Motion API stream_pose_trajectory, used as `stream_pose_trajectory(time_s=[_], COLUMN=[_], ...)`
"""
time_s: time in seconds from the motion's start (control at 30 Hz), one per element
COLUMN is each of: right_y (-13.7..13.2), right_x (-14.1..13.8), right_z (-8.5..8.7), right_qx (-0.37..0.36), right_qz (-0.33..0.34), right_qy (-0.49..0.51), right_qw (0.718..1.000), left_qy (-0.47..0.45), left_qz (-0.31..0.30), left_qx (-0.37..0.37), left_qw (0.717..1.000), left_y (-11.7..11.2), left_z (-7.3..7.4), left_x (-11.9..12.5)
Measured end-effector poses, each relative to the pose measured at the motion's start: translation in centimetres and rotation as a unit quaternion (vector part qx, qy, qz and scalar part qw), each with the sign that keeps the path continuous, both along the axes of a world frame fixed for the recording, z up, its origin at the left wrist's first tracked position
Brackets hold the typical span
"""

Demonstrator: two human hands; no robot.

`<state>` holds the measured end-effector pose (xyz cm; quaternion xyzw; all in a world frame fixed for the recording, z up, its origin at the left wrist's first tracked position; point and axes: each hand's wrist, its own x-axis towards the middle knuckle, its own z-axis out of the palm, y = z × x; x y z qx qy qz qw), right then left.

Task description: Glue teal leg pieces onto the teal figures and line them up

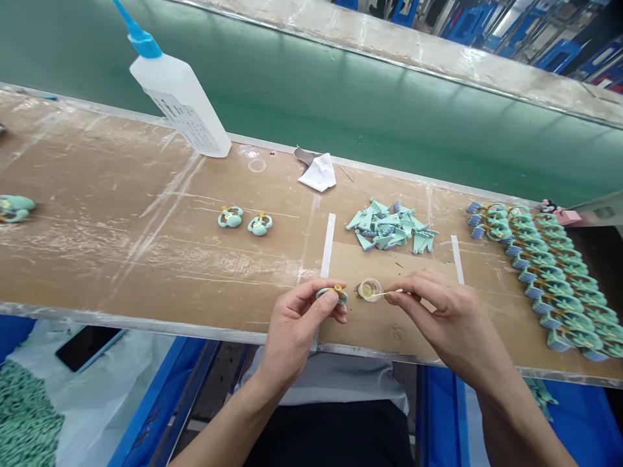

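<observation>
Between the thumb and fingers of my left hand (302, 318) is a small teal toy figure (337, 294) with a yellow-brown part on top. My right hand (440, 308) pinches a thin pale stick (384, 294); its tip reaches into a small clear cup (368, 290) holding a yellowish liquid. The cup stands on the cardboard between my two hands. Just beyond it lies a pile of flat teal pieces (387, 226), some with purplish edges. To the left, two teal figures (259, 224) lie apart from the others.
Rows of assembled teal figures (549, 266) fill the right side. A white bottle with a blue nozzle (182, 104) stands at the back left, near a crumpled white paper (318, 172). Below the table edge, a phone (90, 347) lies on plastic sheeting beside blue bins (160, 402).
</observation>
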<state>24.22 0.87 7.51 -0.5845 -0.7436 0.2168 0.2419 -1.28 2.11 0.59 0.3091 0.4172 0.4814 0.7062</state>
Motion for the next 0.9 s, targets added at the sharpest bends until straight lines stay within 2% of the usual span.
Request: stream_pose_trajectory(time_s=[0.2, 0.3, 0.53, 0.63, 0.73, 0.8, 0.9], right_y=[0.1, 0.2, -0.5, -1.5, -2.5, -2.9, -3.0], right_x=[0.2, 0.2, 0.3, -0.3, -1.3, -1.9, -2.6], right_z=[1.1, 1.4, 0.3, 0.0, -0.3, -0.6, -1.0], right_qx=[0.002, 0.012, 0.015, 0.037, 0.04, 0.036, 0.029], right_qz=[0.085, 0.095, 0.027, -0.083, -0.179, -0.192, -0.168], right_qy=[-0.039, -0.033, 0.013, 0.081, 0.168, 0.213, 0.245], right_qw=[0.996, 0.995, 0.999, 0.993, 0.968, 0.957, 0.954], left_qy=[0.008, 0.033, 0.07, 0.106, 0.138, 0.148, 0.151], left_qz=[-0.013, -0.013, -0.001, 0.004, 0.0, -0.002, -0.006], left_qx=[0.024, 0.044, 0.069, 0.087, 0.117, 0.139, 0.155], left_qw=[1.0, 0.998, 0.995, 0.991, 0.984, 0.979, 0.976], left_y=[0.2, 0.2, -0.6, -0.7, -0.7, -0.8, -0.8], left_z=[-0.3, -0.3, 0.7, 0.8, 0.4, 0.1, -0.1], left_x=[-0.4, -0.1, 1.6, 1.9, 1.8, 1.8, 1.7])
